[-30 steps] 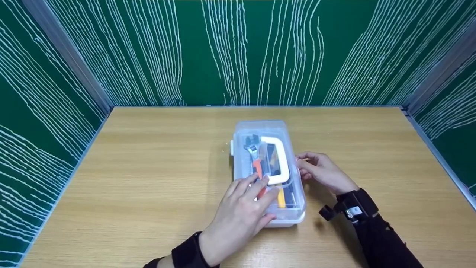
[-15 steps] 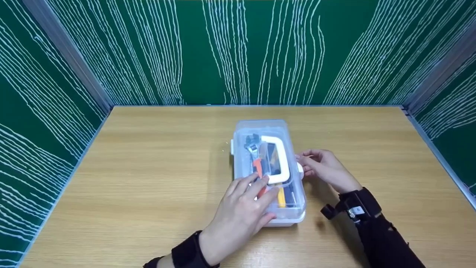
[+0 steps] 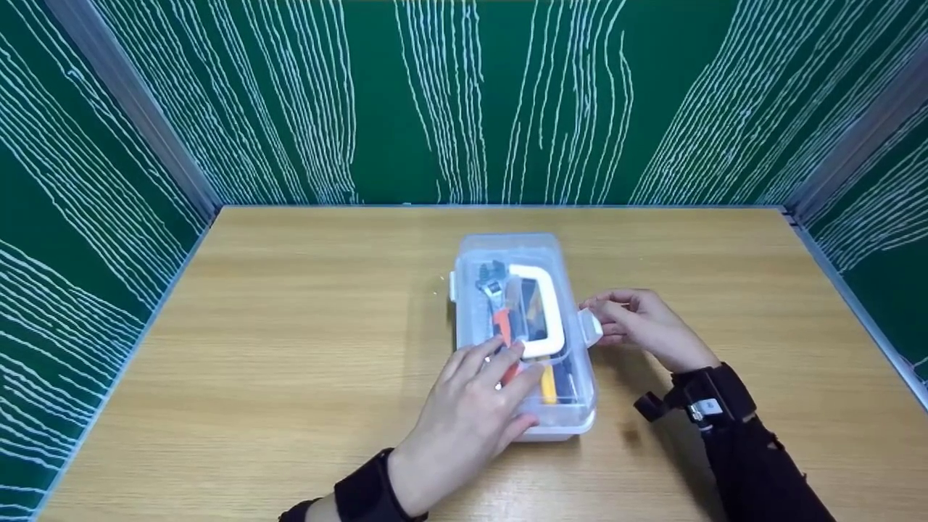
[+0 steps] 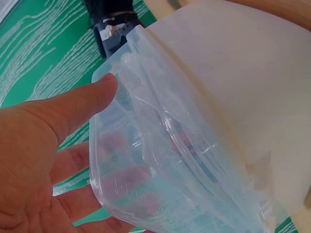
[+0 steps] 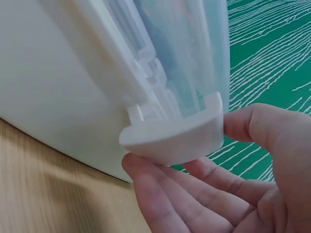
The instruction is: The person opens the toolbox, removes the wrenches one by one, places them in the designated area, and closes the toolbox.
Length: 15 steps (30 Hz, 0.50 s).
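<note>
Toolbox (image 3: pixel 576 417) sits on the pale wooden bench (image 3: pixel 290 326), a little right of the middle, one short end toward the person, its clear lid (image 3: pixel 507 246) down over the whitish base (image 3: pixel 547 437). On the right side a white latch (image 3: pixel 591 328) sticks out from the wall, and the right hand (image 3: pixel 641 326) pinches it — thumb at one end of the piece, fingertips curled against its underside. The left hand (image 3: pixel 471 399) lies spread over the near part of the lid, its fingers reaching to the lower end of the white carrying handle (image 3: pixel 554 312); from the left wrist, some of those fingers show through the plastic. Inside I make out a wrench (image 3: pixel 492 290) with an orange grip, partly covered by the left fingers, and something yellow (image 3: pixel 549 384) near it — the darker shapes alongside are too cloudy under the lid for me to name. Another white latch shows on the left side, close to the wall. Black bands circle both wrists, and a black sleeve (image 3: pixel 757 464) covers the right forearm. Green walls (image 3: pixel 377 101) with wavy white lines rise behind the bench and on both sides.
</note>
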Each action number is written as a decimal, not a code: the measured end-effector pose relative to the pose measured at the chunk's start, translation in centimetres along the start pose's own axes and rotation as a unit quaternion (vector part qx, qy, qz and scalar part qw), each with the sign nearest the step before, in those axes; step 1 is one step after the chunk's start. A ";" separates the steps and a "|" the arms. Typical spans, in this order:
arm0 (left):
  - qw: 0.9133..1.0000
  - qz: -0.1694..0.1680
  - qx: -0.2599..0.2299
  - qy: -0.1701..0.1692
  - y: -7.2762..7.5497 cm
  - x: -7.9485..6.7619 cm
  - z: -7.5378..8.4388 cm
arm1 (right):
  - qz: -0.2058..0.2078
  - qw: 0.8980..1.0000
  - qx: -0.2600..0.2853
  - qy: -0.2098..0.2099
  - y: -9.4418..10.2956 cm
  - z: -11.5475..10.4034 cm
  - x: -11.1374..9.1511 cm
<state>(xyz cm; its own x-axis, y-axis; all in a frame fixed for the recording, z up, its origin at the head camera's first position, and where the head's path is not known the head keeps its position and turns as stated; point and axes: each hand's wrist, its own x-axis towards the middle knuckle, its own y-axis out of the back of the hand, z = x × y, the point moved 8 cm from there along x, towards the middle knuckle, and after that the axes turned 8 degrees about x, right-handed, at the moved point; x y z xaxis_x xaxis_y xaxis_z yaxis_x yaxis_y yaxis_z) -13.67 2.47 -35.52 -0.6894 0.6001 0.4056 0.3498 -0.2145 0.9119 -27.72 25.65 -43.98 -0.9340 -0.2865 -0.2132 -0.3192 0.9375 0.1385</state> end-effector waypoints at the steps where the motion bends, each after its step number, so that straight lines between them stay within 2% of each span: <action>1: 1.000 0.001 -0.001 0.000 0.0 0.0 0.0 | -0.003 1.000 0.000 -0.001 0.0 0.0 0.0; 9: 1.000 0.016 0.016 -0.004 0.1 -0.1 0.1 | -0.007 1.000 0.000 0.000 1.1 0.3 0.0; 15: 1.000 0.002 -0.012 -0.001 0.0 -0.2 0.0 | -0.008 1.000 -0.020 -0.002 1.7 0.9 0.2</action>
<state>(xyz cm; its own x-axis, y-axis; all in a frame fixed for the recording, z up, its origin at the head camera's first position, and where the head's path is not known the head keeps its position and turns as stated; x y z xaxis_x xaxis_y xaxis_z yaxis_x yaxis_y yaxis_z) -13.59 2.35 -35.61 -0.6871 0.6001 0.4097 0.3381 -0.2350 0.9113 -28.32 27.35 -44.69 -0.9284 -0.3003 -0.2189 -0.3398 0.9244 0.1732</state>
